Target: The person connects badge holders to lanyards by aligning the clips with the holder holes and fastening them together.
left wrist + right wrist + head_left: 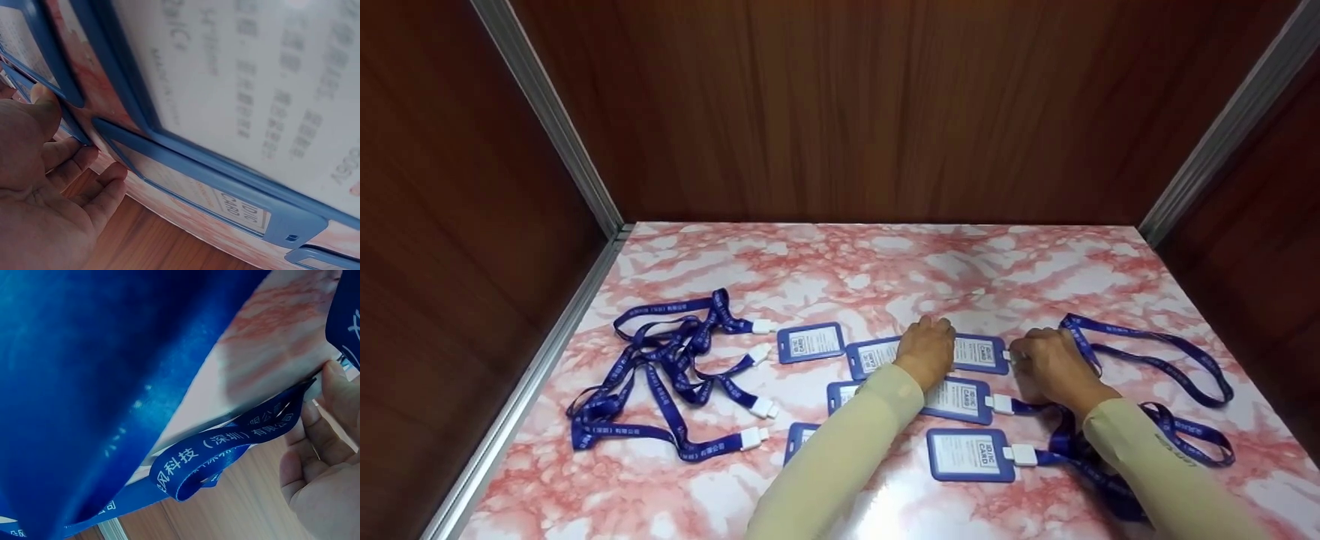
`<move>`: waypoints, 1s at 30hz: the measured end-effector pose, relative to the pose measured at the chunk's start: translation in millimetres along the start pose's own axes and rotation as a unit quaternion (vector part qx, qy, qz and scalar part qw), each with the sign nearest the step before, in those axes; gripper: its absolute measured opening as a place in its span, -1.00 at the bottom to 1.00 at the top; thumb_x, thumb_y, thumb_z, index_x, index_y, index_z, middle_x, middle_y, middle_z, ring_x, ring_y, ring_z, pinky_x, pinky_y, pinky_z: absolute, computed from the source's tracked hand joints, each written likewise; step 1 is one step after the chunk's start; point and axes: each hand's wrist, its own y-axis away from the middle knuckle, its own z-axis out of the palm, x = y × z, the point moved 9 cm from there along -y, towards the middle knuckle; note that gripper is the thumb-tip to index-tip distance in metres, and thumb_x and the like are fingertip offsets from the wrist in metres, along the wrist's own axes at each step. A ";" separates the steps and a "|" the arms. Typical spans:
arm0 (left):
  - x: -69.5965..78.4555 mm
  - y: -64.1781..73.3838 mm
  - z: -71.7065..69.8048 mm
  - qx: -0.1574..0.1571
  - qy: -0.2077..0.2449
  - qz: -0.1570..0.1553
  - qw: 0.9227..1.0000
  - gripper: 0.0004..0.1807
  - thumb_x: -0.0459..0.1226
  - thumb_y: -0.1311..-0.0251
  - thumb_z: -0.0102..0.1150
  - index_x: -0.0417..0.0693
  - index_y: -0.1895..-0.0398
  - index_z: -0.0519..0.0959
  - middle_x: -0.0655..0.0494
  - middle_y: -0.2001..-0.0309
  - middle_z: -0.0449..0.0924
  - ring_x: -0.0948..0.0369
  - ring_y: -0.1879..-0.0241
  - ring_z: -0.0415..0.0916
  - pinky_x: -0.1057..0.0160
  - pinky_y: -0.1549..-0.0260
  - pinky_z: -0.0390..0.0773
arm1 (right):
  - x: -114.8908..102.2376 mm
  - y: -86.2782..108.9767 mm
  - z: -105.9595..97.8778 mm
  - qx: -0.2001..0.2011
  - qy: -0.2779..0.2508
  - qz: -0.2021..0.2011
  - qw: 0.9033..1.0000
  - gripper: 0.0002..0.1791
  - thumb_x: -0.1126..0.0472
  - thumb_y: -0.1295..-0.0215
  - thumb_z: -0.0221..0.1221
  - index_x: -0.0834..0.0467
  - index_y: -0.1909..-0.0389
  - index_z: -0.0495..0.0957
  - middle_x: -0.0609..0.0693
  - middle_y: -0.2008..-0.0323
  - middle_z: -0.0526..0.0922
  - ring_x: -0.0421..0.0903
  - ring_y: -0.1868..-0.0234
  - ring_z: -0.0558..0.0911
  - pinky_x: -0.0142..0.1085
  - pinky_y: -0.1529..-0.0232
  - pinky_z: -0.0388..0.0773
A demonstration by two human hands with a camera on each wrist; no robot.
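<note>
My left hand [926, 351] pinches the left part of a blue-framed badge holder [981, 354] in the back row, thumb on one side and fingers at its edge. To its right, my right hand [1054, 367] holds the white clip of a dark blue lanyard [1159, 364] between thumb and fingers, right at that holder's end. In the right wrist view the printed lanyard strap [225, 444] runs from the fingertips [334, 374]; the clip is mostly hidden by the fingers. Another badge holder [874, 356] lies just left of my left hand.
Two more holders, a middle one [966, 399] and a front one [971, 454], have lanyards fastened at their right ends. Left of my arm lie other holders, including one at the back [811, 343]. Several tangled lanyards [675, 360] with white clips lie on the marbled table [885, 259].
</note>
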 end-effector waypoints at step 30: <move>-1.1 3.0 -5.1 0.003 0.022 0.010 1.000 -0.43 0.10 -0.21 0.37 0.06 -0.21 0.59 0.23 -0.12 0.53 0.16 -0.11 0.45 0.26 -0.07 0.52 | -3.2 0.9 1.0 0.017 0.005 0.006 1.000 -0.83 0.46 0.04 0.29 0.19 0.40 0.67 0.00 0.52 0.55 0.10 0.45 0.55 0.02 0.33 0.36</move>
